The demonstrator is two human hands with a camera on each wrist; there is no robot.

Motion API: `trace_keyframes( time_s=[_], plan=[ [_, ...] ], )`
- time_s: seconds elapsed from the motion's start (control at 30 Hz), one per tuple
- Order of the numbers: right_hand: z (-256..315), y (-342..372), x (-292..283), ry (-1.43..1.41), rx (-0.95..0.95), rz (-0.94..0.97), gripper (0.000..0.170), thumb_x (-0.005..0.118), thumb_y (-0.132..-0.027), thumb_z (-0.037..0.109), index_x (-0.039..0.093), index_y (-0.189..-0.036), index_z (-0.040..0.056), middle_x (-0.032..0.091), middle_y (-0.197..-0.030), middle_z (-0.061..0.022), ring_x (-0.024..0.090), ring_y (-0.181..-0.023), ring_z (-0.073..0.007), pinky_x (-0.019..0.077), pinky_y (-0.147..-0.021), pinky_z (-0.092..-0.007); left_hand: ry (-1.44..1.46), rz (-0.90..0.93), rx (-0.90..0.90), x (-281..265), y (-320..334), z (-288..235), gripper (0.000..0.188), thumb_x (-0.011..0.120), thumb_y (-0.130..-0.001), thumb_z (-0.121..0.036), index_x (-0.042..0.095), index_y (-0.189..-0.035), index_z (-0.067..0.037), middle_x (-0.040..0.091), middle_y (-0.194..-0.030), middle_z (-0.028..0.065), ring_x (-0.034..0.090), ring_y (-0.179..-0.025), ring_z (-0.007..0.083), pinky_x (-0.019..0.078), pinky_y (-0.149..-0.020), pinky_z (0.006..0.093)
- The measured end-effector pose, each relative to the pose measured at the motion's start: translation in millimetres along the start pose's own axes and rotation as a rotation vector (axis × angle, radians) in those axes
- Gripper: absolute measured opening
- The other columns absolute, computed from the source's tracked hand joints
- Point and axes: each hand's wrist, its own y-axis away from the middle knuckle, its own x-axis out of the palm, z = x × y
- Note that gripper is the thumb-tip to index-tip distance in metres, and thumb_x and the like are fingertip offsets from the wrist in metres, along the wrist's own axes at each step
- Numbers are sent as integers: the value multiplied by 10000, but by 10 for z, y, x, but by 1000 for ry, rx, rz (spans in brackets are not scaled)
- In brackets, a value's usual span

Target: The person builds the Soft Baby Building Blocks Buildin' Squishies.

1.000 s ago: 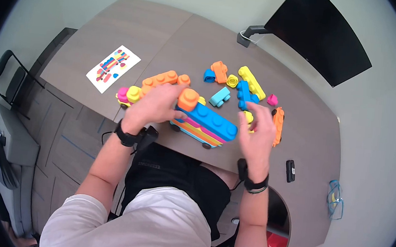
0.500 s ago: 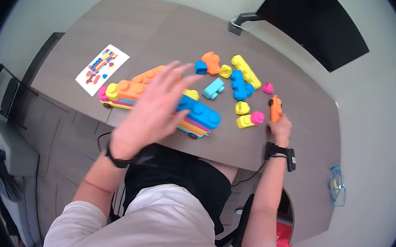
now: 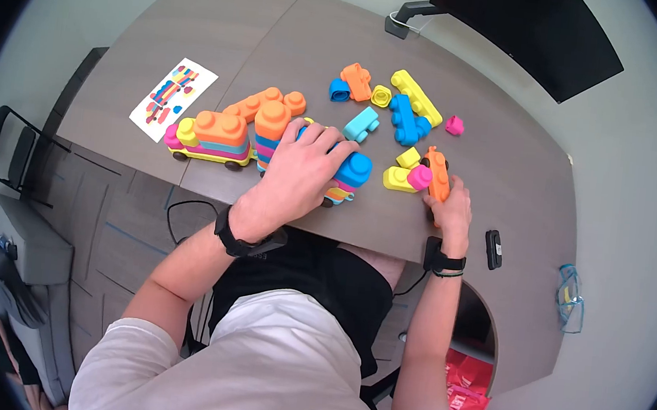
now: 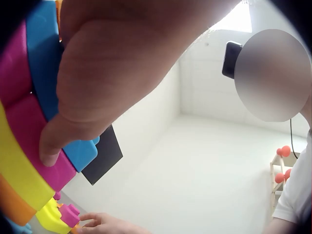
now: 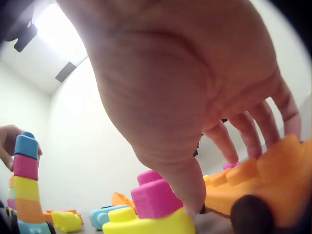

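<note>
Near the front edge of the brown-grey table [image 3: 537,178] stands a long toy vehicle of stacked plastic blocks [image 3: 358,168], its blue studded top above magenta, yellow, orange and light blue layers. The left hand [image 3: 301,163] grasps it from above, fingers over the top and thumb [image 4: 50,148] pressed against the magenta side. An orange rounded block [image 3: 272,116] rises at its left end.

To the right, the right hand [image 3: 452,209] grips an orange studded base with black wheels [image 3: 436,176], thumb on one side and fingers on the other. Just beside that base lies a yellow block [image 3: 397,178] with a magenta block [image 3: 420,177] on top, a small yellow block [image 3: 408,157] near them.

Left of the long vehicle sits a lower yellow-based one [image 3: 221,126]; farther back are a light blue block [image 3: 361,124], a blue one [image 3: 402,120] and a long yellow one [image 3: 422,99]. A printed picture sheet [image 3: 171,103] lies at the far left.

With the edge so near, an uneven push from the left hand could roll the tall stack off or pry its layers apart. A sideways swing of the orange base could knock the magenta block loose.
</note>
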Motion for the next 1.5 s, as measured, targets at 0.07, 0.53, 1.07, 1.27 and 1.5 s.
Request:
trace_keyframes(
  time_s=[0.07, 0.53, 1.07, 1.27, 1.5],
  plan=[
    [66, -22, -91, 112, 125, 162, 621, 852, -927, 293, 670, -1499, 135, 782, -1317, -201, 742, -1256, -420, 573, -1096, -540, -1, 3, 4, -4, -7, -5, 682, 934, -792, -90, 675, -1420, -152, 679, -1346, 77, 623, -1317, 310, 385, -1204, 531],
    [329, 285, -1119, -187, -430, 229, 591, 808, -763, 45, 774, -1352, 77, 793, -1227, -190, 704, -1188, -424, 573, -1058, -509, -5, -88, -65, 95, -61, -32, 687, 897, -809, -35, 649, -1443, -130, 657, -1331, 86, 604, -1298, 317, 346, -1181, 537],
    [611, 348, -579, -48, -363, 490, 637, 920, -797, 61, 726, -1403, 100, 750, -1273, -269, 693, -1237, -470, 575, -1063, -545, 21, -125, -78, 88, -47, 1, 665, 896, -814, -28, 665, -1428, -135, 661, -1311, 79, 609, -1281, 307, 358, -1170, 529],
    [574, 351, -509, -59, -405, 427, 640, 913, -781, 19, 736, -1392, 91, 748, -1275, -261, 692, -1249, -471, 575, -1070, -540, 34, -142, -95, 60, -43, 26, 672, 902, -801, -18, 672, -1421, -138, 663, -1303, 72, 610, -1277, 303, 355, -1176, 528],
    [506, 331, -360, -125, -383, 455, 640, 910, -766, 5, 729, -1376, 77, 750, -1272, -257, 694, -1244, -468, 579, -1060, -535, 17, -100, -67, 80, -39, 35, 681, 914, -795, -39, 669, -1423, -140, 658, -1311, 71, 608, -1289, 308, 353, -1184, 536]
  ],
)
